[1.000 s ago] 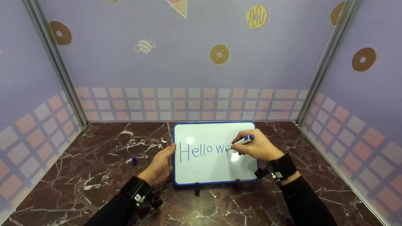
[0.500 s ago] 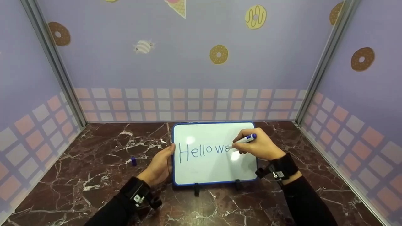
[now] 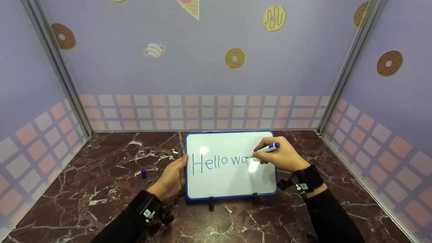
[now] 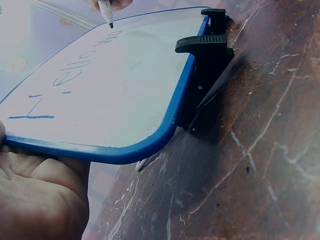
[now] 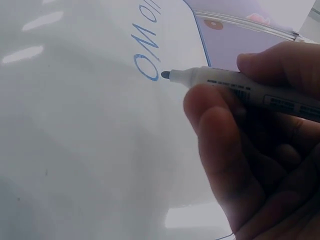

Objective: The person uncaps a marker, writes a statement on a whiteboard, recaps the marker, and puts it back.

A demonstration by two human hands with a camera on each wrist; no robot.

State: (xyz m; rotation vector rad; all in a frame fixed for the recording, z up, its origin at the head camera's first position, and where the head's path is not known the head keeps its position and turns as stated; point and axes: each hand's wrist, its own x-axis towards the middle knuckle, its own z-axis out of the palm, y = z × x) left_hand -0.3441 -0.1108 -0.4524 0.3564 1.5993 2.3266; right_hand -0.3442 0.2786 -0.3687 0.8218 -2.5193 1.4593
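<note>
A blue-framed whiteboard (image 3: 219, 182) leans back on a black stand and bears "Hello wo" in blue. My left hand (image 3: 171, 177) grips its left edge, the thumb at the front of the frame and the other fingers behind, mostly hidden. In my right hand (image 3: 281, 155) a white whiteboard marker (image 5: 255, 92) with a blue end is pinched between thumb and fingers. The marker's dark tip (image 5: 165, 75) is right beside the letter "o" in the right wrist view. The left wrist view shows the marker (image 4: 106, 12) from across the board.
A blue marker cap (image 3: 143, 173) lies on the dark red marbled table (image 3: 111, 202), left of my left hand. Black stand feet (image 3: 211, 204) hook over the board's lower edge. Patterned panels (image 3: 189, 77) enclose the table at the back and both sides.
My right hand has moved slightly right with the marker. The "o" after the "w" has gone from partly drawn to a closed loop. My left hand stays on the board's edge.
</note>
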